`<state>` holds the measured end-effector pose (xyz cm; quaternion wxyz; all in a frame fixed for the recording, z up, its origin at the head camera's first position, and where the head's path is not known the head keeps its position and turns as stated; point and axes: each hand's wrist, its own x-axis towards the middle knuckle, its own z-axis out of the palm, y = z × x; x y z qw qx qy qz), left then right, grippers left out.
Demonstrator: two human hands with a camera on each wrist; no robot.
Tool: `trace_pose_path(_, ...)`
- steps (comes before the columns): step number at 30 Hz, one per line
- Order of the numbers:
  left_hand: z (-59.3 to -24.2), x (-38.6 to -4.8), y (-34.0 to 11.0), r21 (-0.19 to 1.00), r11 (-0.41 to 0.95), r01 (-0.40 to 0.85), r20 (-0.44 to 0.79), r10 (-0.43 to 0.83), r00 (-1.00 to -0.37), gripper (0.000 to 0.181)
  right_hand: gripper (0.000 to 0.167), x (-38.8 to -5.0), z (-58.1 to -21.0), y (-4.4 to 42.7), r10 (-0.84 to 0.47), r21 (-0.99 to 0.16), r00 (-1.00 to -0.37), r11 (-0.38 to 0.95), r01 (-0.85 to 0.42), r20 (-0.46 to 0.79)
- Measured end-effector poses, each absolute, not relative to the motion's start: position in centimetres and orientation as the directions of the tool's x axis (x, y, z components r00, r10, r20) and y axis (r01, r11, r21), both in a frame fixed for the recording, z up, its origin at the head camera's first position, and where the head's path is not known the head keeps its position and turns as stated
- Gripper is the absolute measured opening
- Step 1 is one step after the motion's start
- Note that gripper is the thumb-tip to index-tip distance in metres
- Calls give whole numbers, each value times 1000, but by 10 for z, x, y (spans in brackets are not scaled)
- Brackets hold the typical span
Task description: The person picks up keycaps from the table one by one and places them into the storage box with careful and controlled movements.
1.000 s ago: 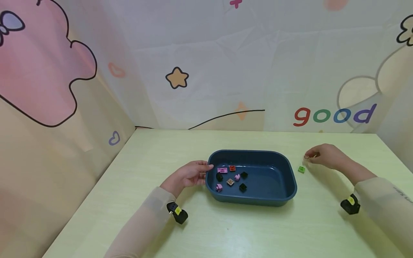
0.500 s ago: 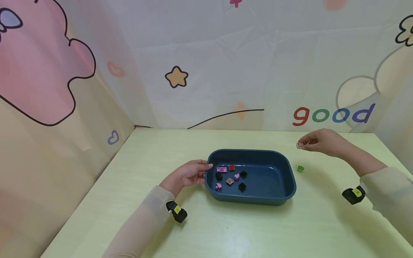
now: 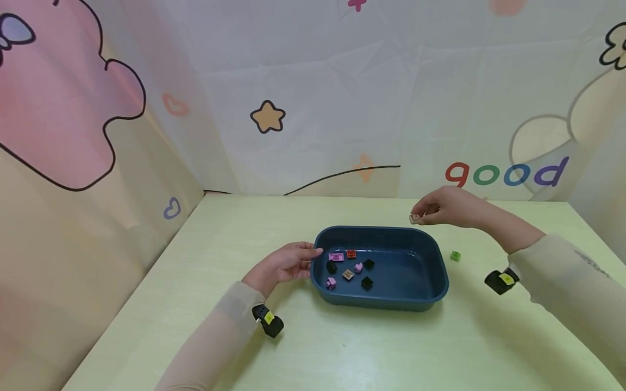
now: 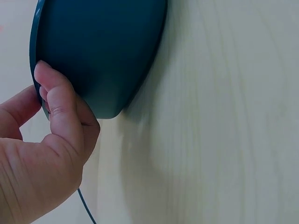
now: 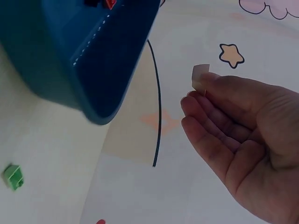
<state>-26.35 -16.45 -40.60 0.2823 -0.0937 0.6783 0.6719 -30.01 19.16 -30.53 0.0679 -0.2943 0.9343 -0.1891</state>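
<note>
A dark blue tray (image 3: 381,305) stands on the table, with several small toy bricks lying mostly in its left half. My left hand (image 3: 283,264) pinches the tray's left rim; the left wrist view has the thumb on one side of the wall and curled fingers on the other. Above the tray's back right corner, my right hand (image 3: 452,206) holds a small pale beige brick (image 5: 200,74) between thumb and fingertips. To the right of the tray, a small green brick (image 3: 455,256) lies on the table.
Inside the tray are a pink printed brick (image 3: 336,257), a red-orange brick (image 3: 351,253), a beige brick (image 3: 348,275), black bricks and light purple pieces. A printed cloth backdrop (image 3: 332,119) rises along the table's back edge.
My right hand has lifted the beige brick off the table and carried it left, from beside the green brick to over the tray's back right corner. My left hand stays on the rim.
</note>
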Motion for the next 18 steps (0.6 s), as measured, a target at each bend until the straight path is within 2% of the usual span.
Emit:
trace_pose_path(12,-406,-263,-165,856,101,-506,-515,236,-824,10,22,-308,-291,153,-649,-408,-760,707,-577,-50)
trace_pose_path(18,-407,-264,-165,871,99,-481,-490,246,-836,9,21,-314,-295,139,-671,-432,-737,690,-581,-82)
